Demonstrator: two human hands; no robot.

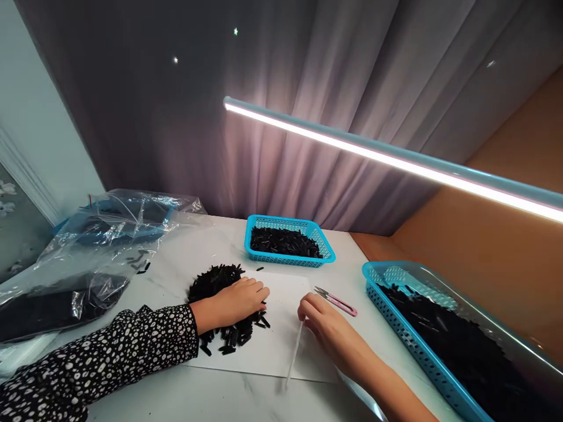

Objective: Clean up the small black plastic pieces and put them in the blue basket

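Observation:
My left hand (240,300) rests palm down on a pile of small black pieces (215,281) heaped on a white sheet (281,346); whether it grips any piece is hidden. My right hand (319,319) lies on the sheet to the right, fingers curled, holding a thin clear stick (294,354) that slants toward me. Pink thread snips (336,300) lie just beyond the right hand.
A small blue basket (328,255) of black pieces stands at the back centre. A larger blue basket (396,328) with more fills the right side. Clear plastic bags (88,258) with black pieces lie at the left. A lit lamp bar (373,155) hangs overhead before grey curtains.

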